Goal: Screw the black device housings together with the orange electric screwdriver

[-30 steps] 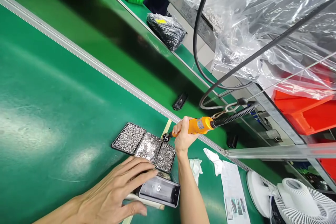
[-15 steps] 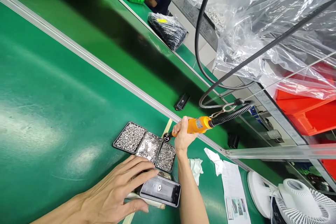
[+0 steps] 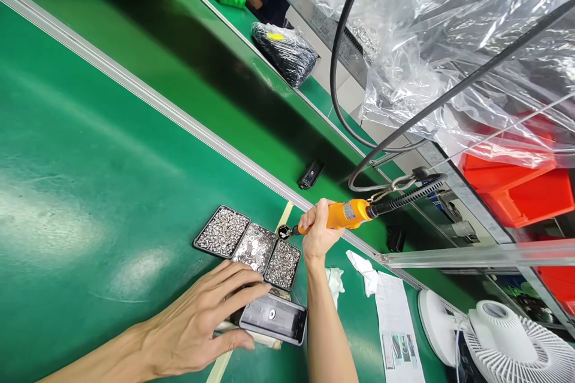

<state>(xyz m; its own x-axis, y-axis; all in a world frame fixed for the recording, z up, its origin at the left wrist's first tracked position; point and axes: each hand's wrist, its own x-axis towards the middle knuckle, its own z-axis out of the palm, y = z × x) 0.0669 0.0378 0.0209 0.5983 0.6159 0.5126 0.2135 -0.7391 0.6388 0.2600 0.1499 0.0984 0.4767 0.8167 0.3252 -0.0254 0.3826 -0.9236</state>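
A green bench mat (image 3: 90, 149) runs along a conveyor line, with crinkled plastic sheeting (image 3: 449, 42) hanging above and a white fan (image 3: 512, 341) at the near corner. The right hand (image 3: 317, 233) is wrapped firmly round the orange electric screwdriver (image 3: 345, 214), whose bit points down and away from the grip toward the three-part screw tray (image 3: 249, 247), its tip over the compartment nearest the hand; whether a screw already sits on the bit is hard to tell at this size. The left hand (image 3: 197, 323) lies flat with fingers spread, pressing on the grey rectangular housing (image 3: 274, 318), which sits just beside the tray and below the driver grip. To do this pick-up well, it seems wise to keep the bit near upright over the screws so one seats squarely, and to keep the housing pinned so its hole does not wander. White cloths (image 3: 335, 282) and a printed sheet (image 3: 398, 329) lie beyond the right forearm.
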